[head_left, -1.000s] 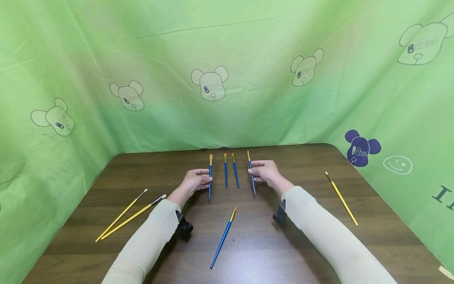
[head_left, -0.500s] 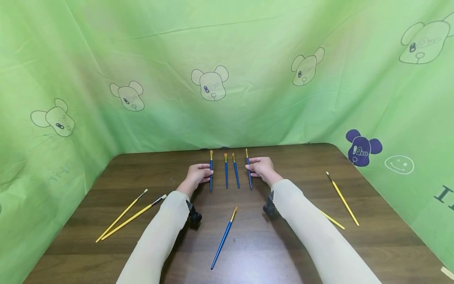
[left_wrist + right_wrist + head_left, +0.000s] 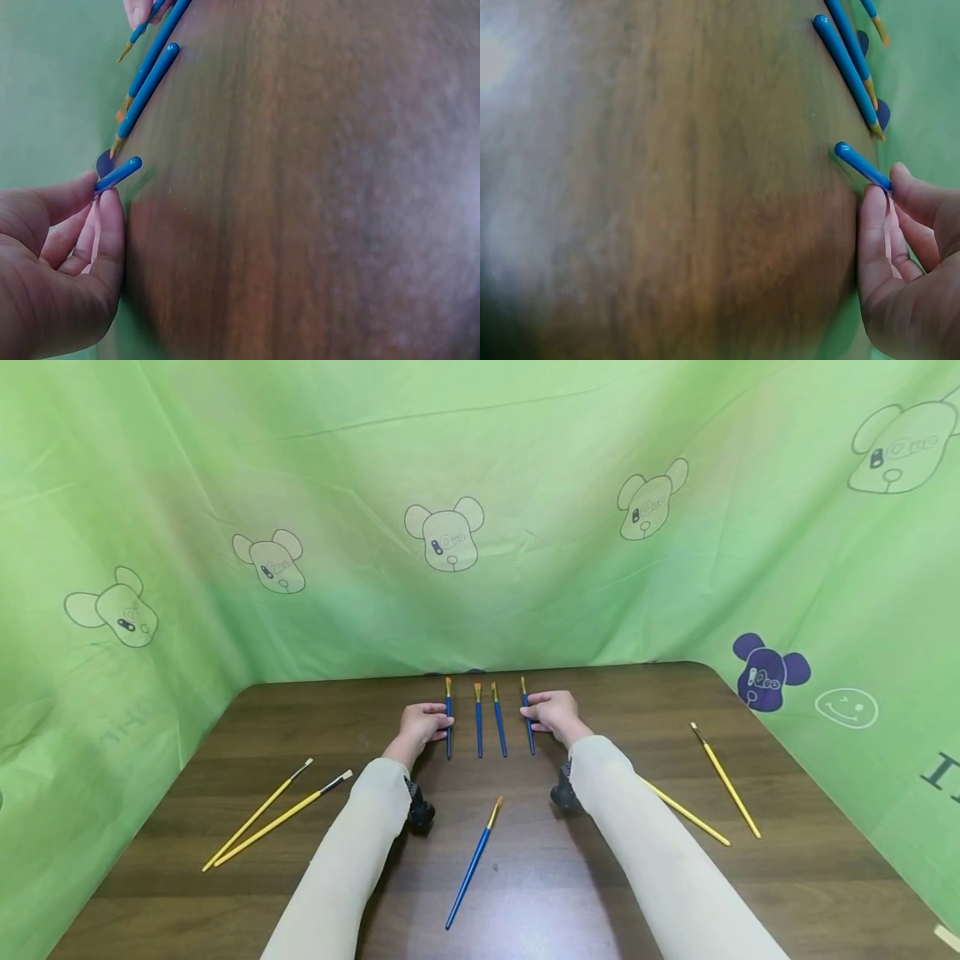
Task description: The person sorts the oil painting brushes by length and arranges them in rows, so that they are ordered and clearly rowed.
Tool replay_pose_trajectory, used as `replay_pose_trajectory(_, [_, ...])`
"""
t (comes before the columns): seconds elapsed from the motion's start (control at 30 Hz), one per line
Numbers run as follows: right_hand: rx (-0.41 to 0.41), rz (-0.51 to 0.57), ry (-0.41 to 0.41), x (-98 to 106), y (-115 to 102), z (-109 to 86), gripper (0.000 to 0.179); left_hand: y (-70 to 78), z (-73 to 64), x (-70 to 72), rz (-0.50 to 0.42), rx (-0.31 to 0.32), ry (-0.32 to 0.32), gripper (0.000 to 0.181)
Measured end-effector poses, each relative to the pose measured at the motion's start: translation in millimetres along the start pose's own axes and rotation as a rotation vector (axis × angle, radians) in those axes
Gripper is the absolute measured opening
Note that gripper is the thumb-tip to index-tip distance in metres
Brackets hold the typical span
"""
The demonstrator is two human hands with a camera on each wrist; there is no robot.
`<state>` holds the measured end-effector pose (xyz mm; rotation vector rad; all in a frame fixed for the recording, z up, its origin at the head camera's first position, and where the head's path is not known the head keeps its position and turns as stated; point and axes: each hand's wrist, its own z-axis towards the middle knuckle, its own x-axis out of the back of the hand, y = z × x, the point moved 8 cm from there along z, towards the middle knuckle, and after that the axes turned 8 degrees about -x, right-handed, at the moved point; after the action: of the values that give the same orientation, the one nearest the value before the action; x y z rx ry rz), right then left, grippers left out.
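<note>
Head view: the left hand (image 3: pixel 423 724) pinches a blue-handled paintbrush (image 3: pixel 448 739) between thumb and fingertips, and the right hand (image 3: pixel 557 714) pinches another blue paintbrush (image 3: pixel 531 739) the same way. Each grip is closed about the handle, bristles pointing toward the green printed cloth (image 3: pixel 540 602) at the back. Whether either held brush touches the wooden table (image 3: pixel 540 902) I cannot tell.

Between the hands, a flat-tipped blue brush (image 3: pixel 479 727) and a slightly slanted blue brush (image 3: pixel 499 727) lie side by side, apart from each other. Nearer the person, a fifth blue brush (image 3: pixel 468 875) lies diagonally, tip away.

To the left, a thin yellow brush (image 3: pixel 258 812) and a thicker yellow brush (image 3: pixel 283 817) nearly meet at their handle ends. At the right lies one yellow brush (image 3: pixel 725 781); beside it, a yellow handle (image 3: pixel 686 814) is partly hidden by the right sleeve (image 3: pixel 637 835).
</note>
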<state>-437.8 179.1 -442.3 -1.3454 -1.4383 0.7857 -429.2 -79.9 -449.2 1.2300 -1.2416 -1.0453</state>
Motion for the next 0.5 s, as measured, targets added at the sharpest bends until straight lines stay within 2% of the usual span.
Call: replay_pose_trajectory(0.5, [-0.006, -0.08, 0.028, -4.2, 0.3, 4.6, 0.037, -2.1, 2.1, -1.1, 0.098, 0.008, 0.053, 0.027])
